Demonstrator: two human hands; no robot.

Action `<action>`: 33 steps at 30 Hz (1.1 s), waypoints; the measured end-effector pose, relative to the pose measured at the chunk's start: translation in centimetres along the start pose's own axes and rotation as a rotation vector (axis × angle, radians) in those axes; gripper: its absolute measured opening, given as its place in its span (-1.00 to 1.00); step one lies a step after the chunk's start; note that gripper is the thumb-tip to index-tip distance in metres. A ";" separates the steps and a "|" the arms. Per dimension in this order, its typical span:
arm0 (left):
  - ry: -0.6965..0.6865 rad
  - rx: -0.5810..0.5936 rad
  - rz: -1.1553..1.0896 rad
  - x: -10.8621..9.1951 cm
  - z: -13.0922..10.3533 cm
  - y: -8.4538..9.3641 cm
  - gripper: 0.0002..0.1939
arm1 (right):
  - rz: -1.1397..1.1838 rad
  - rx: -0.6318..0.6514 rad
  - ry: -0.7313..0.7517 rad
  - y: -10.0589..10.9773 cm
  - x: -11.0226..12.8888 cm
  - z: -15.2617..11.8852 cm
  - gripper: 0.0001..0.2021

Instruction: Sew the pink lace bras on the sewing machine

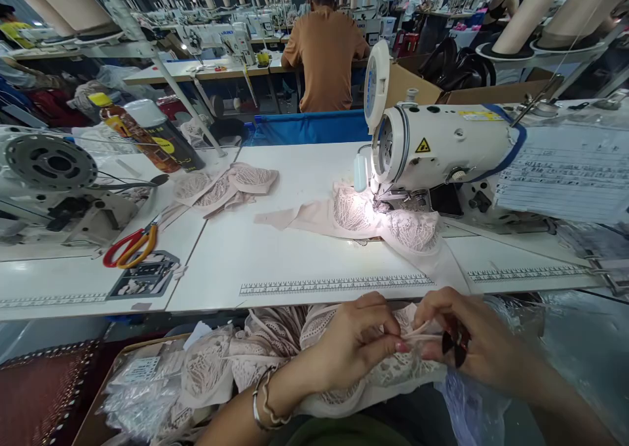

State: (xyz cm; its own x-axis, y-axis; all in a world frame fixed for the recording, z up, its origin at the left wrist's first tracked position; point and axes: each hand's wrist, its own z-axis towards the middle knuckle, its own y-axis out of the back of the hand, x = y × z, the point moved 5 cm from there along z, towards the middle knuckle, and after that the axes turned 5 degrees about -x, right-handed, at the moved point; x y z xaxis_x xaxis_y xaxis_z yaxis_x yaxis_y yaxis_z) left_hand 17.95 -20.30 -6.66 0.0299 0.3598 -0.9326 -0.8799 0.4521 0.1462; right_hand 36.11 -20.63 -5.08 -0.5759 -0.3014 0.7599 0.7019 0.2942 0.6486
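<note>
Both hands meet below the near edge of the desk (275,249): the left hand (356,341) and the right hand (466,338) pinch a thin pale strap (420,333) between thumb and fingertips, and the right hand also has a small dark tool (455,344) tucked against its fingers. The strap belongs to a pink lace garment (344,374) lying in the lap, beside a heap of similar lace pieces (216,367) in clear wrapping at the lower left. On the desk, at its far right, a white sewing machine (442,145) stands with another lace garment (378,223) spread under its lit needle area. Toward the far left edge lie more lace cups (230,184), and near the left part of the front edge are red-and-orange scissors (130,246). A printed ruler strip (337,284) runs along the near edge. Beyond the desk, a person in a brown shirt (325,56) sits facing away at another machine.
</note>
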 end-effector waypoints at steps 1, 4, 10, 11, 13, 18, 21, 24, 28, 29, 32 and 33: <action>0.023 -0.007 -0.020 0.2 0.1 0.2 -0.84 | 0.023 0.009 0.009 0.3 -0.6 -0.1 -0.80; 0.049 -0.006 -0.051 0.4 0.3 0.4 -0.85 | 0.064 0.046 0.057 0.9 -1.4 -0.2 -0.84; 0.061 -0.034 -0.072 0.2 0.8 0.3 -0.82 | 0.160 -0.029 0.189 2.0 -0.2 0.5 -0.90; 0.064 -0.034 -0.082 0.1 0.9 0.2 -0.81 | 0.180 -0.064 0.182 2.3 -0.1 0.6 -0.87; 0.082 -0.031 -0.116 0.1 0.8 0.1 -0.82 | 0.230 -0.109 0.147 2.6 0.1 0.8 -0.81; 0.197 -0.049 -0.204 0.4 0.6 -0.3 -0.81 | 0.348 -0.156 0.058 2.5 -0.2 0.8 -0.70; 0.245 -0.067 -0.233 0.5 0.5 -0.5 -0.79 | 0.393 -0.184 0.030 2.3 -0.3 0.6 -0.70; 0.275 -0.071 -0.254 0.2 0.8 -0.7 -0.77 | 0.419 -0.208 0.009 2.2 -0.3 0.4 -0.72; 0.328 -0.093 -0.225 -0.4 1.4 -0.9 -0.87 | 0.415 -0.227 0.020 1.9 0.3 0.2 -0.78; 0.333 -0.095 -0.184 -0.5 1.5 -1.0 -0.85 | 0.404 -0.235 0.026 1.8 0.5 0.1 -0.80; 0.326 -0.069 0.029 -0.6 1.9 -1.5 -0.85 | 0.365 -0.252 0.020 1.3 1.0 0.0 -0.83; 0.325 -0.063 0.091 -0.4 2.0 -1.7 -0.88 | 0.355 -0.254 0.011 1.3 1.1 0.0 -0.83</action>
State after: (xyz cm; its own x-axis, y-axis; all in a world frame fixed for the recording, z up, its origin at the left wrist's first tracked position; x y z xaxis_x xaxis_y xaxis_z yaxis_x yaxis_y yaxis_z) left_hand 20.40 -19.55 -5.84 -0.1937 0.1124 -0.9746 -0.8999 0.3754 0.2222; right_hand 36.37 -20.60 -3.43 -0.2766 -0.2315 0.9327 0.9373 0.1493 0.3150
